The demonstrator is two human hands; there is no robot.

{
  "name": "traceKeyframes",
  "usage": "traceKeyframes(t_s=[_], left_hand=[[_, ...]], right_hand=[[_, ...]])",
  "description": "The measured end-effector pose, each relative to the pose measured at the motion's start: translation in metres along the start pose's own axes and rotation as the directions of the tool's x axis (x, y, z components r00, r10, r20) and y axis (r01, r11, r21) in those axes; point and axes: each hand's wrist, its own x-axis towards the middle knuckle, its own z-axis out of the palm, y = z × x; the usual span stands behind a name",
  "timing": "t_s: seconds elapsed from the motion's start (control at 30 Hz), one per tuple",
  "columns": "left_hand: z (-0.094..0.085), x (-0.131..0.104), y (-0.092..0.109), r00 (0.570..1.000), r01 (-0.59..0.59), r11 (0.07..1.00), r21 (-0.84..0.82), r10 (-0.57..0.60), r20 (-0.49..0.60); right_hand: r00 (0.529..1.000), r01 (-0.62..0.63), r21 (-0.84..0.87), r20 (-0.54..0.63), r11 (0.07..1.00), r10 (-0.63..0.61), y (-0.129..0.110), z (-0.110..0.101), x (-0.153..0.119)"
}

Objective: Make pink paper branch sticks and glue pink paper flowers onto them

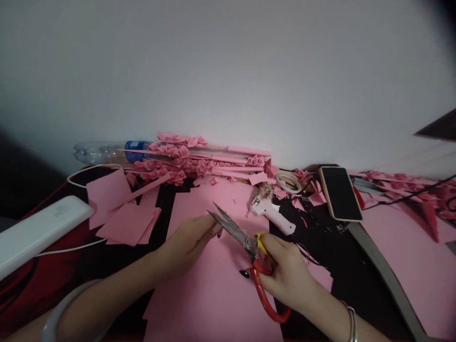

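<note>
Right hand (294, 268), angled inward, grips scissors (238, 232); long axis diagonal, parted blades toward tabletop's (351, 263) far-left corner. Left hand (187, 244) reaches forward; its grip cannot be determined.

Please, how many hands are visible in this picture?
2. The left hand is near the tips of the open scissors, above the pink paper; the right hand holds them. I see no others.

Scissors (245, 240) over paper sheets (213, 289); glue gun (272, 213), tape roll (292, 191) behind; phone (341, 194) right, paper squares (126, 223) left (bottle (101, 154) behind those).
</note>
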Motion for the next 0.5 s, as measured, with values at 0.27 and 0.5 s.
traceKeyframes(t_s=[0.27,0.5], left_hand=[[0.0004,-0.0001,-0.0007,0.999,-0.034,0.999,0.013,0.034,-0.022],[-0.0017,0.0004,0.0035,1.0,-0.017,0.998,0.06,0.018,-0.011]], right_hand=[[0.999,0.037,-0.03,-0.017,0.999,-0.037,-0.0008,-0.0022,0.0001],[0.993,0.081,-0.093,-0.074,0.992,-0.088,0.0043,0.0007,0.0002]])
